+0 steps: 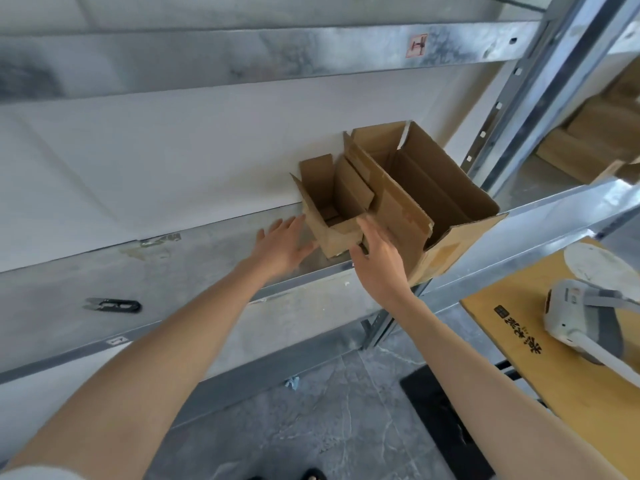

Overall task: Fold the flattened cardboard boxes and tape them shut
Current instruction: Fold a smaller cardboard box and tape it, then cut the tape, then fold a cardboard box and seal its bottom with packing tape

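Steel shelf (173,268) front edge nearest; black snips (117,305) lie on it, well left of small box (341,233). Left hand (282,245) flat, fingers spread, holding nothing, just left of small box, perhaps brushing its side. Right hand (377,258) at small box's front right corner, fingertips at rim; real grip or mere touch, cannot tell. Small box stands on shelf, flaps up, untaped. Best: brace both side walls, draw forward level, keep flaps clear of big box (446,202) pressed against its right. Tape not in view.
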The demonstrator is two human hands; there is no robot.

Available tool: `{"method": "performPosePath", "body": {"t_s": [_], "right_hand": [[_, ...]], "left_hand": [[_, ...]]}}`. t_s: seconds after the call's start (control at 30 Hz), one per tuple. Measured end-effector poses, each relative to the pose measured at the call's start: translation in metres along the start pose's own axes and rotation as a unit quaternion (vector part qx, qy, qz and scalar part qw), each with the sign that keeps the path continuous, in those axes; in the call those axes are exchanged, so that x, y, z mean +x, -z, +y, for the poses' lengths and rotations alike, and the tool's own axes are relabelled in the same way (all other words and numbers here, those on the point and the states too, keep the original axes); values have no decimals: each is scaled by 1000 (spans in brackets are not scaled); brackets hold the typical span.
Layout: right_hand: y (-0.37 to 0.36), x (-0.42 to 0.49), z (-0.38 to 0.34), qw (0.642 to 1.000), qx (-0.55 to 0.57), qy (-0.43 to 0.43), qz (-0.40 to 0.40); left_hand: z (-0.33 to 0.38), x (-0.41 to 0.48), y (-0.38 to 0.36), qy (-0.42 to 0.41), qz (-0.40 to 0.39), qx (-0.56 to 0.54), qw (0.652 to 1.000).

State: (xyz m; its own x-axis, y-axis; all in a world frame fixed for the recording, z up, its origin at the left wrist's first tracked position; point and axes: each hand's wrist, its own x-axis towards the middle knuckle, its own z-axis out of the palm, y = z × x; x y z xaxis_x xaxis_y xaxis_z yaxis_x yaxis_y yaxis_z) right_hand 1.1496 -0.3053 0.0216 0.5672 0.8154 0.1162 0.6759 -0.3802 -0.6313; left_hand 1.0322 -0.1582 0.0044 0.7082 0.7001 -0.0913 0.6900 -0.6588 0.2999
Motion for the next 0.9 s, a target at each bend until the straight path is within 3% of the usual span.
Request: {"method": "performPosePath", "body": {"t_s": [0.13, 0.47, 0.9], "right_hand": [[-8, -1, -40, 998, -24, 47, -20], [-94, -31, -195, 975, -26, 194, -102], [-282, -144, -433, 947, 83, 248, -189]], "left_hand": [[-46, -43, 24, -6, 55, 32, 998], [-206, -180, 83, 112, 156, 78, 978], [-448, -413, 137, 275, 198, 127, 932]]}}
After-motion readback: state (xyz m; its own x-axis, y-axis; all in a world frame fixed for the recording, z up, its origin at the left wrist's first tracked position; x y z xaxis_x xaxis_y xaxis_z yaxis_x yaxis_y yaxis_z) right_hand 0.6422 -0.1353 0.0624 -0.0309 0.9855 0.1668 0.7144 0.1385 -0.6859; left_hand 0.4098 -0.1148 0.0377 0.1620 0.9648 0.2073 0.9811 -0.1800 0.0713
